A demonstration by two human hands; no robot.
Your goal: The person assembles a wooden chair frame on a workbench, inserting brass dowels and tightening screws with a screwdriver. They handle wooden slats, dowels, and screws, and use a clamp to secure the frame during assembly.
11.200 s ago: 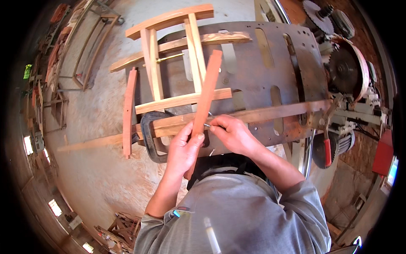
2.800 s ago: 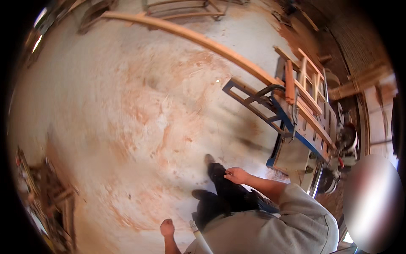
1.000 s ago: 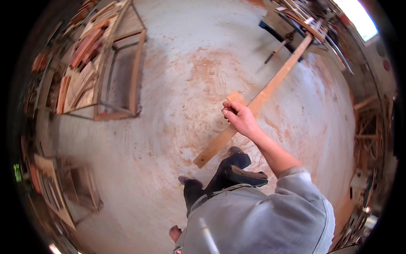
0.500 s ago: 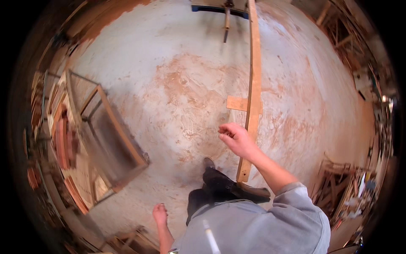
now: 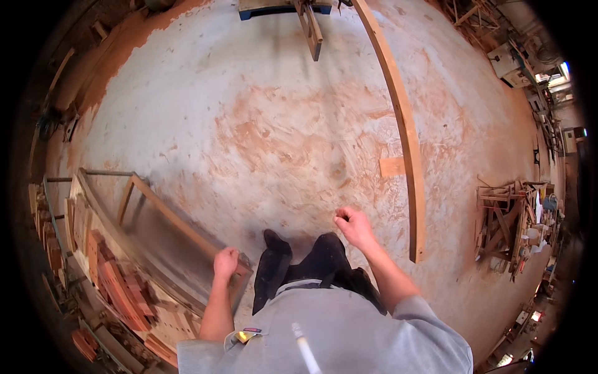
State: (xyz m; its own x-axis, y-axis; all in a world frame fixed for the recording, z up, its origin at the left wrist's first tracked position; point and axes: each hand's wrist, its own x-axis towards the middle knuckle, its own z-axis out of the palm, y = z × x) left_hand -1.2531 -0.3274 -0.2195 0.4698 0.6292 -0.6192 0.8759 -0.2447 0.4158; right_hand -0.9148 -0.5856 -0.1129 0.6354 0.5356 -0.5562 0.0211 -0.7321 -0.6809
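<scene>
My right hand (image 5: 354, 225) is in front of my body, its fingers curled in with nothing visible between them. To its right, a long wooden beam (image 5: 403, 121) runs away from me at a slant, apart from the hand. Under the beam a short flat board (image 5: 392, 166) sticks out on the left side. My left hand (image 5: 225, 262) is a loose fist and appears to hold nothing. In the picture it overlaps the near corner of a wooden-framed table (image 5: 180, 221); whether it touches the frame I cannot tell.
Reddish wood pieces (image 5: 124, 293) lie on the table at left. A wooden rack with scraps (image 5: 507, 218) stands on the right. At the far end are a blue-edged pallet (image 5: 249, 14) and a jutting wooden piece (image 5: 311, 34). Reddish dust streaks the pale floor (image 5: 280, 124).
My left hand has swung up and forward from the lower edge. My right hand no longer overlaps the beam, which now appears further right. The left table appears closer.
</scene>
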